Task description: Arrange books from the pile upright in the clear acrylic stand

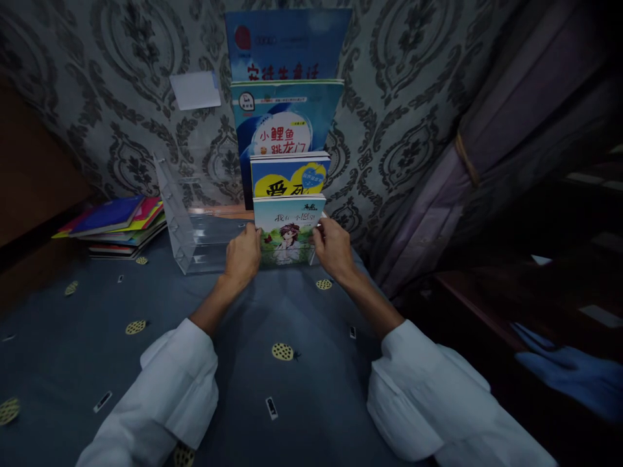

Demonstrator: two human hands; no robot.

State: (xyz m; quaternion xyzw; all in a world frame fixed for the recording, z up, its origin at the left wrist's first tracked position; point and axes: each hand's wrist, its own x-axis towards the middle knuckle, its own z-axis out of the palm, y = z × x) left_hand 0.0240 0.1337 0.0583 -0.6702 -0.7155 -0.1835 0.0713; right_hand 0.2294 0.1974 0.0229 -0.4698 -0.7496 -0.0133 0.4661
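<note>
A small light-blue and green book with a cartoon figure on its cover stands upright at the front of a clear acrylic rack. My left hand is closed on its left edge, and my right hand grips its right edge. Behind it, rising in steps, stand a blue and yellow book, a teal-blue book with red lettering, and a tall dark-blue book. The rack's left part shows no books.
A loose pile of colourful books lies left of the rack. The dark cloth has a pineapple print. Patterned wallpaper rises behind, with a white card before it. At right hangs a tied curtain; a blue cloth lies beyond.
</note>
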